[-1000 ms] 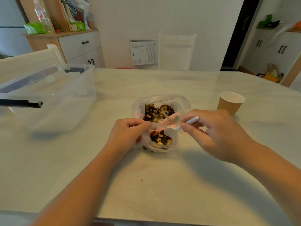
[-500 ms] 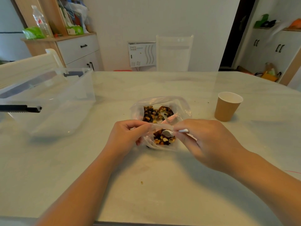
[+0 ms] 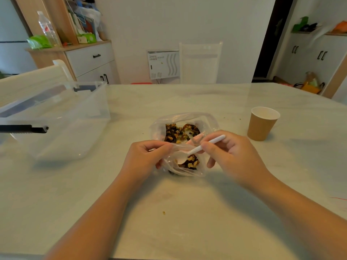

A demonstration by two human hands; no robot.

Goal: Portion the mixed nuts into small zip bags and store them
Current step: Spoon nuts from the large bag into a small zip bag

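Note:
A large clear bag [image 3: 159, 124] with mixed nuts [image 3: 180, 132] lies open at the table's middle. In front of it is a small zip bag [image 3: 187, 170] holding some nuts. My left hand [image 3: 144, 156] pinches the small bag's left rim and holds its mouth open. My right hand [image 3: 231, 154] grips the handle of a white plastic spoon [image 3: 206, 144]. The spoon's bowl is inside the small bag, over the nuts.
A clear plastic storage bin [image 3: 62, 119] stands at the left, with a black bar across its near side. A brown paper cup [image 3: 262, 123] stands at the right. A nut crumb [image 3: 164, 212] lies on the pale table [image 3: 187, 212] near me. Chairs stand behind the table.
My right hand has tilted the spoon handle up again and pushed its bowl deeper into the small bag. My left hand has kept its hold on the bag rim.

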